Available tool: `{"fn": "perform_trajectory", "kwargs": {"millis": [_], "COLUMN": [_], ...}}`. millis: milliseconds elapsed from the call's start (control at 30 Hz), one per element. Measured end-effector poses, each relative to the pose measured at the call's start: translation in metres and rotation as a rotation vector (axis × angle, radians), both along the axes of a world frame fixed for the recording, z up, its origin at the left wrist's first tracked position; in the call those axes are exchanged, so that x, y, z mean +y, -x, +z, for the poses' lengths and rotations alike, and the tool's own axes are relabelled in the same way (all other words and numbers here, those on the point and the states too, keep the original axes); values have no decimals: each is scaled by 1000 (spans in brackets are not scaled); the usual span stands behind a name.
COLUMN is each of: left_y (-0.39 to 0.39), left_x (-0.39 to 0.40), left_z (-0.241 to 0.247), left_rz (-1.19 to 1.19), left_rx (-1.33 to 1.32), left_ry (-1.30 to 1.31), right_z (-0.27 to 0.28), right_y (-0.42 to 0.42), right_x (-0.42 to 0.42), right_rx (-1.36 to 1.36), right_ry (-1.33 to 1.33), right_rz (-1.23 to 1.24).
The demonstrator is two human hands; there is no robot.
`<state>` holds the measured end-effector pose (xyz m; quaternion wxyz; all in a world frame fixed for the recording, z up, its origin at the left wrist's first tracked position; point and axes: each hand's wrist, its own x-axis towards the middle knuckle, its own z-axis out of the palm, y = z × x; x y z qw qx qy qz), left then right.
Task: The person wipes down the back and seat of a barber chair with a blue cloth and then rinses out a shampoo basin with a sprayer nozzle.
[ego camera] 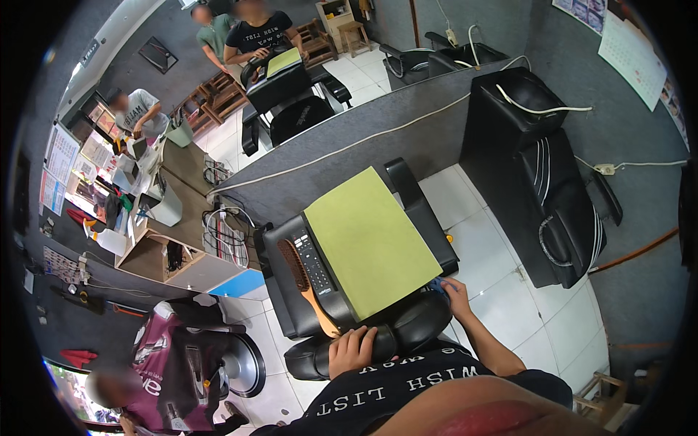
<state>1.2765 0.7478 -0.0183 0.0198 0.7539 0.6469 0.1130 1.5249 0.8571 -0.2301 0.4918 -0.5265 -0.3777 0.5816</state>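
A black padded barber chair point(286, 319) stands in front of me with its headrest point(308, 359) nearest my body. My left hand point(351, 349) lies curled over that headrest. Along the chair's right side, my right hand point(457, 297) grips a small blue object point(436, 284), partly hidden by the fingers and too small to name. A yellow-green sheet or folder point(376, 242) lies flat on the chair. To its left are a black remote control point(312, 264) with many buttons and a wooden-handled brush point(316, 305), its handle end close to my left fingers.
A wide mirror point(365, 103) fronts the chair. At left, a counter point(188, 174) carries bins, a spray bottle point(109, 240) and cables; below, a person in a maroon cape point(163, 354) sits. A black padded shampoo chair point(551, 201) stands right, on white floor tiles point(496, 305).
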Motion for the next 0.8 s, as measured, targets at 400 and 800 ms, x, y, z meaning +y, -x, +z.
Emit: {"fn": "perform_trajectory", "kwargs": {"millis": [400, 800], "left_y": [5, 3], "left_x": [-1, -4], "left_z": [-4, -14], "left_rz": [5, 21], "left_rx": [14, 116], "left_ry": [74, -21], "right_z": [87, 70], "right_y": [6, 6], "right_x": [-11, -15], "right_rx": [-178, -73], "right_ry": [-254, -226], "right_rz": [45, -10]}}
